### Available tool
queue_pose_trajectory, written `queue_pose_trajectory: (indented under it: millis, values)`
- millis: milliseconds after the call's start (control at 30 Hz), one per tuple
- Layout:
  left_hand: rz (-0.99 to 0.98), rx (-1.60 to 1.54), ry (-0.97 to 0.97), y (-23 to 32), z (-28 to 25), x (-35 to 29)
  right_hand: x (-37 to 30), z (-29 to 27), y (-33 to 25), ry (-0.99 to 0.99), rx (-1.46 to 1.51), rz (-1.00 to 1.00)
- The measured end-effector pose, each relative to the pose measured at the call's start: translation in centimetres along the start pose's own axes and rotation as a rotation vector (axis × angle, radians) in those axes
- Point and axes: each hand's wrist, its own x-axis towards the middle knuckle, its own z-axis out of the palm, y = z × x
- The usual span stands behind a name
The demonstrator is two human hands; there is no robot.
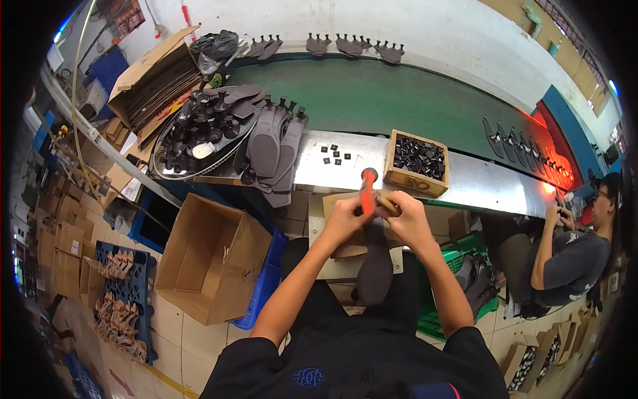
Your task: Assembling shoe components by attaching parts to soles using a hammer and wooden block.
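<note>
Over my lap lies a dark grey shoe sole (375,269), its wide end toward me and its narrow end under my hands. My left hand (342,225) is closed at that narrow end; the exact grip is partly covered. My right hand (409,223) is wrapped round the wooden handle of a hammer (367,193), whose red head has a dark round face and stands right beside my left fingers. Beyond my hands, several small black square pieces (337,154) lie on the metal bench edge (312,173). A wooden box (415,183) full of similar black pieces stands to their right.
Stacked grey heeled soles (272,146) and a tray of black heels (199,133) sit at left. An open carton (206,266) stands below. A green conveyor belt (399,93) carries soles toward a red-lit machine (555,133). A co-worker (571,253) sits at right beside a green crate (478,286).
</note>
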Motion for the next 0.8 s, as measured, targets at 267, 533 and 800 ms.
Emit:
queue_pose_trajectory:
  millis: [267, 533, 800]
  values:
    - [-0.121, -0.319, -0.076, 0.0, -0.3, -0.2, -3.8, -1.9, -1.9, 0.023, 0.356, 0.151]
    - [-0.117, -0.314, -0.067, -0.1, -0.1, -0.1, -4.9, -3.3, -4.4, 0.014, 0.138, 0.094]
    - [-0.151, -0.343, -0.088, 0.0, 0.1, -0.2, -5.5, -3.2, -4.3, 0.003, 0.131, 0.098]
